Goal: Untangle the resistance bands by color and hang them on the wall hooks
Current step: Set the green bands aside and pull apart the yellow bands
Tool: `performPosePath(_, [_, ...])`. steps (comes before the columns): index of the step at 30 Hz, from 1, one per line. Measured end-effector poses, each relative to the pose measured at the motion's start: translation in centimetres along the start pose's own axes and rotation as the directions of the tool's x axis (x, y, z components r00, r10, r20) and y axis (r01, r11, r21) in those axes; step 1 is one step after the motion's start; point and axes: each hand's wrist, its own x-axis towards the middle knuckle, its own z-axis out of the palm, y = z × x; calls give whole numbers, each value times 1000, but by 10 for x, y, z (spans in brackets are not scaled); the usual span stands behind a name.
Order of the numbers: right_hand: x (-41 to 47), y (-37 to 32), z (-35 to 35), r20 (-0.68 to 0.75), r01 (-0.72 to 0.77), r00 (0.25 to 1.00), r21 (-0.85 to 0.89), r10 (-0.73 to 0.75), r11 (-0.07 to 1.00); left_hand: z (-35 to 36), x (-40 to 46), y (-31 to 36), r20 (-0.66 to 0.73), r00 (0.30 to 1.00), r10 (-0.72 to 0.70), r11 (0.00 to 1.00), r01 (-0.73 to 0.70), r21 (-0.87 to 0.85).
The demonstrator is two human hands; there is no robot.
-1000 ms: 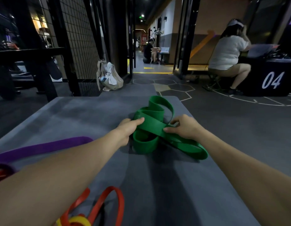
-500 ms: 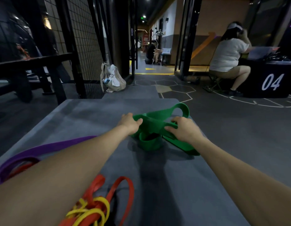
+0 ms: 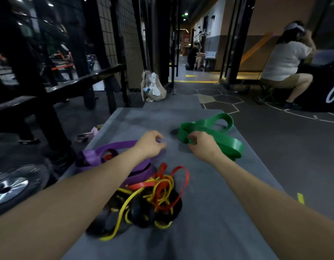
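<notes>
The green band (image 3: 214, 131) is pinched in the right hand (image 3: 202, 145) grip near the mat (image 3: 209, 212) far edge. The left hand (image 3: 151, 144) is loosely curled, empty, over the purple band (image 3: 113, 147); bare mat lies between both grips.

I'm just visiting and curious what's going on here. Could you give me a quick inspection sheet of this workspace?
Surface: grey mat on the gym floor.
Job's things: green band lies apart; purple band, red band, yellow band and dark bands tangled together.
Clutter: beige bag by the mesh fence.
Hands: left hand over the purple band, grip unclear; right hand grips the green band.
Cables: nothing seen.
Surroundings: seated person at right; weight plate at left.
</notes>
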Motion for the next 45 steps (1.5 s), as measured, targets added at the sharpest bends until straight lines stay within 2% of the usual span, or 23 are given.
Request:
performPosePath(5, [-47,-41,34,94,-17,996,102,7,995,-24,-62,-40,-33,999,-12,999,14,46])
performPosePath(10, [-84,-63,67,79,-63,996,221,47,973,-19,-110,-73,-34,999,-9,998,11,55])
performPosePath(13, [-97,-65,86,67,-52,997,228,38,972,-8,-127,-90,-28,999,-15,998,16,54])
performPosePath(16, [-111,-59,103,10,-19,1000,228,17,973,0,-145,-99,-82,997,9,997,-3,71])
performPosePath(20, [-114,-48,113,-20,129,992,120,-127,984,8,-152,-109,-138,990,36,999,-33,23])
performPosePath(24, [-100,-44,115,-9,193,981,-22,-193,981,8,-141,-110,-218,972,88,994,-70,87])
performPosePath(28, [-94,-39,125,68,266,964,-155,-258,951,17,-139,-108,-158,972,173,969,-140,205])
performPosePath(35, [-88,-40,119,16,230,973,-210,-232,950,11,-145,-110,-100,985,139,952,-105,289])
performPosePath(39, [-94,-40,108,-32,257,964,-133,-264,957,6,-147,-109,-176,969,175,960,-129,248])
performPosePath(42, [-95,-35,97,-118,226,965,-64,-232,972,0,-144,-115,-279,954,107,994,-93,63])
performPosePath(45, [-96,-27,86,-185,133,974,8,-129,991,-4,-144,-118,-317,948,7,998,-28,-63])
